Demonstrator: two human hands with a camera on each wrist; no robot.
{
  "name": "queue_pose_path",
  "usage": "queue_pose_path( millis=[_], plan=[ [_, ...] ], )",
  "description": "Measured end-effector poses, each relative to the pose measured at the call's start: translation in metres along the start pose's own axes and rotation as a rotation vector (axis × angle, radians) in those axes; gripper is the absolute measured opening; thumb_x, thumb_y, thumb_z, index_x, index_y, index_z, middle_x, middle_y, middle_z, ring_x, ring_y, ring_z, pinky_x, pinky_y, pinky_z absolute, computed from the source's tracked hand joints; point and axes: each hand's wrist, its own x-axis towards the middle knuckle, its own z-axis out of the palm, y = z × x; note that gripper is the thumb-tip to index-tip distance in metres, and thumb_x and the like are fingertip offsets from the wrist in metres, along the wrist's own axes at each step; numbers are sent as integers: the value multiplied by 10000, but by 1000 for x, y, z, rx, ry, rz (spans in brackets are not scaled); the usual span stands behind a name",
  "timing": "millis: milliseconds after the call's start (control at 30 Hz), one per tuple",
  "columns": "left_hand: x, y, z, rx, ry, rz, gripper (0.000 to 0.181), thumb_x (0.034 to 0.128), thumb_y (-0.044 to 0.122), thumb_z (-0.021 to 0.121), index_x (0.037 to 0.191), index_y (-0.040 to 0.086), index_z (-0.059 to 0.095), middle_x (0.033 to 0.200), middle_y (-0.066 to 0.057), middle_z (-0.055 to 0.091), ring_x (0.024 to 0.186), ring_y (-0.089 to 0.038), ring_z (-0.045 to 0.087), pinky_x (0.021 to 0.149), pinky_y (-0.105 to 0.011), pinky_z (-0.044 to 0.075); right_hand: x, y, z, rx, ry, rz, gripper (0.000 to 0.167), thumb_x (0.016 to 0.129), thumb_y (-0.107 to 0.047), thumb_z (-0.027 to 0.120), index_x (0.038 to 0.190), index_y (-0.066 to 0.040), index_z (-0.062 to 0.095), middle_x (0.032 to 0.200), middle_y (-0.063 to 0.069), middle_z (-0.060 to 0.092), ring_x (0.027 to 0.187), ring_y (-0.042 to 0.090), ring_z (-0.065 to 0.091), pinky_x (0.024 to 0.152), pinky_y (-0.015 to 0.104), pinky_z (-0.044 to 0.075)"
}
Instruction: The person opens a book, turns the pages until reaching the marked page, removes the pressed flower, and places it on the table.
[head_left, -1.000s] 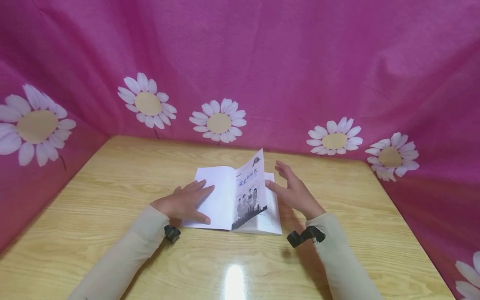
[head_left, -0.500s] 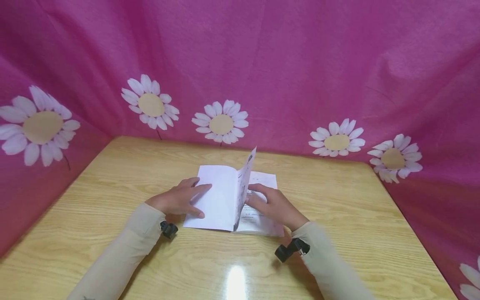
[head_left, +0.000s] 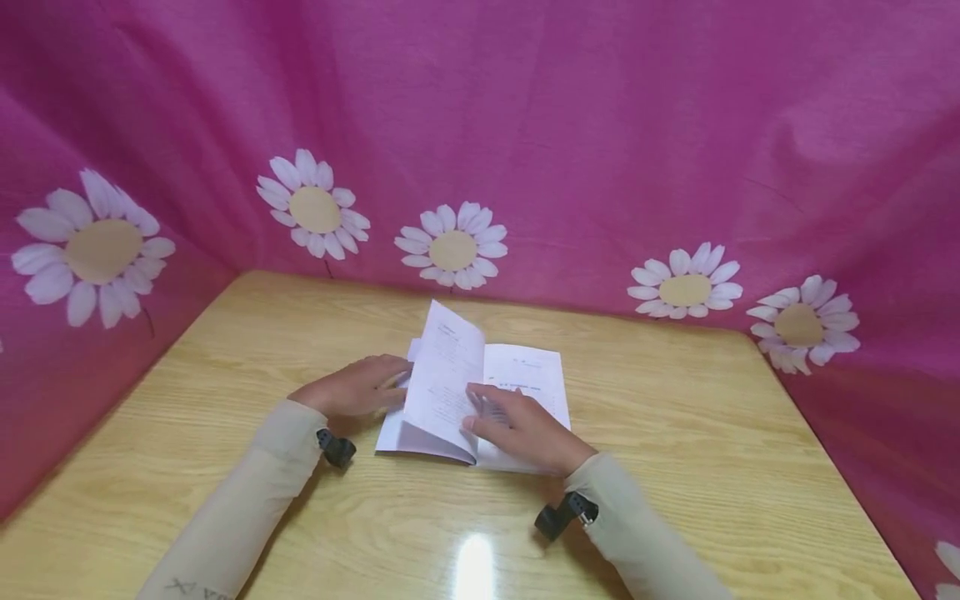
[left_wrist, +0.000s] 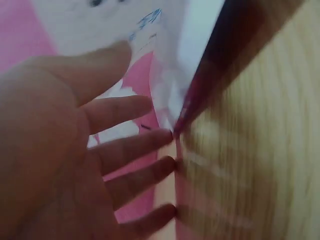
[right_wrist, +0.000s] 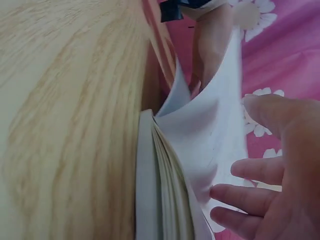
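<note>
The book [head_left: 517,364] lies spread on the table [head_left: 675,433], one leaf [head_left: 446,362] standing tilted over its left side; the step seems to be turning that leaf, best done with flat, light fingers easing it leftward so it does not crease; the right hand [head_left: 528,427] is loosely spread, pinching nothing, its tips at the leaf, contact unclear; the left hand [head_left: 351,389] has straight, parted fingers, tips partly hidden behind the leaf.

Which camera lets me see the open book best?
The head view: it shows most of the open book on the table, from above. The right wrist view shows its page edges and a curving page up close; the left wrist view has only a blurry, pale part.
</note>
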Motion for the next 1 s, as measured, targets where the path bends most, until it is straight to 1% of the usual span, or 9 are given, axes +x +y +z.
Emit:
queue_pose_path(
  millis=[100, 167, 267, 433, 567, 667, 767, 900, 1000],
  plan=[
    [0, -7, -2, -92, 45, -5, 508, 1026, 313, 459, 1486, 115, 376, 1488, -101, 419, 1386, -302, 349, 1116, -492, 281, 1, -1, 4, -16, -11, -12, 639, 952, -489, 548, 1449, -102, 441, 1401, 35, 530, 1316, 171, 445, 1149, 441, 213],
    [-1, -10, -4, -150, 61, -37, 491, 1033, 302, 439, 1497, 163, 362, 1494, -60, 419, 1396, -279, 338, 1119, -489, 275, 2, -2, 6, -28, -13, -13, 633, 952, -485, 550, 1450, -108, 442, 1395, 31, 535, 1311, 164, 452, 1161, 476, 153],
    [-2, -13, -6, -203, 80, -58, 483, 1041, 262, 415, 1508, 176, 328, 1475, -70, 445, 1384, -293, 359, 1113, -512, 275, 4, -4, 9, -74, -30, -21, 588, 964, -465, 540, 1431, -116, 468, 1408, 44, 519, 1332, 178, 428, 1156, 530, 116],
    [-4, -13, -10, -245, 102, -82, 504, 1040, 252, 419, 1523, 206, 284, 1430, -66, 498, 1350, -286, 413, 1104, -517, 291, 6, -9, 14, -210, -85, -23, 521, 979, -463, 506, 1383, -135, 530, 1459, 112, 441, 1393, 230, 330, 1147, 561, 103],
    [-3, -10, -13, -263, 118, -106, 573, 1008, 315, 498, 1529, 236, 271, 1486, -58, 426, 1374, -298, 370, 1097, -554, 281, 7, -13, 16, -293, -97, -21, 526, 972, -481, 506, 1372, -141, 542, 1477, 132, 409, 1393, 255, 328, 1133, 583, 122],
    [-2, -4, -12, -211, 95, -103, 699, 945, 403, 597, 1533, 232, 259, 1553, -66, 300, 1412, -306, 286, 1110, -564, 246, 7, -16, 17, -345, -103, -27, 531, 971, -492, 500, 1365, -139, 549, 1479, 138, 402, 1389, 262, 334, 1120, 602, 147],
    [1, 4, -8, -95, 49, -63, 857, 857, 492, 683, 1536, 190, 256, 1587, -120, 193, 1443, -334, 187, 1126, -569, 196, 7, -18, 18, -370, -107, -28, 530, 973, -494, 492, 1356, -135, 556, 1479, 146, 402, 1390, 265, 330, 1116, 603, 163],
    [1, 18, 0, -2, -37, -22, 988, 775, 518, 753, 1531, 115, 261, 1585, -199, 148, 1452, -382, 116, 1128, -584, 163, 7, -18, 19, -376, -103, -34, 529, 976, -487, 491, 1352, -122, 557, 1475, 156, 399, 1383, 276, 338, 1116, 602, 167],
    [0, 25, 7, 25, -98, -39, 1024, 759, 515, 768, 1536, 107, 241, 1586, -202, 142, 1453, -397, 95, 1133, -581, 144, 6, -16, 20, -363, -104, -40, 529, 977, -482, 492, 1361, -123, 548, 1482, 153, 387, 1385, 272, 334, 1125, 580, 168]
  ],
)
